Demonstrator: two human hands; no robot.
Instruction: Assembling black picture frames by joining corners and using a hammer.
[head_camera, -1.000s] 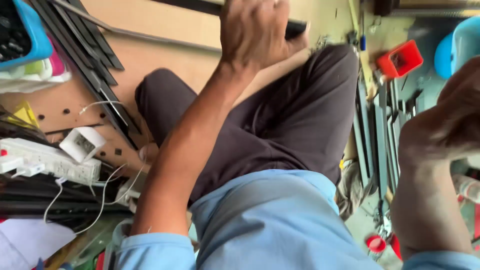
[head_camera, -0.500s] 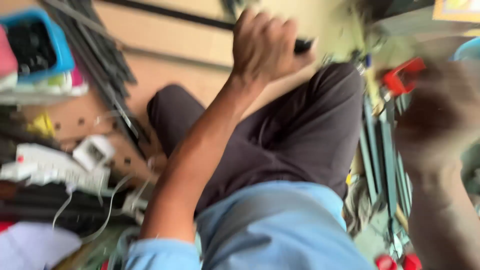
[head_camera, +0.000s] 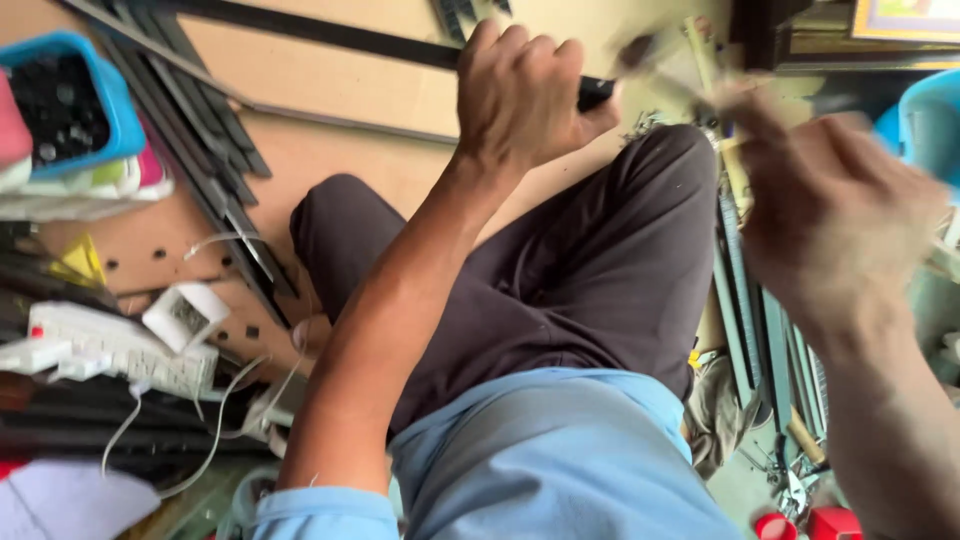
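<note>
My left hand (head_camera: 520, 95) is closed around a long black bar (head_camera: 330, 35) that runs across the tan board (head_camera: 330, 150) at the top, above my raised knee in dark trousers (head_camera: 600, 280). Blurred with motion, my right hand (head_camera: 830, 220) hovers to the right of the bar's end with its fingers curled. A thin blurred thing (head_camera: 660, 65) reaches from it toward the bar, and I cannot tell whether the hand grips it.
Several black strips (head_camera: 215, 180) lie on the board at left beside a blue basket (head_camera: 100, 110). A white power strip (head_camera: 120, 350) and cables sit lower left. Metal rods (head_camera: 760, 330), red caps (head_camera: 830, 522) and a blue tub (head_camera: 925, 120) crowd the right.
My right hand has swung up and leftward toward the end of the bar. My left hand keeps its grip; the view has shifted slightly.
</note>
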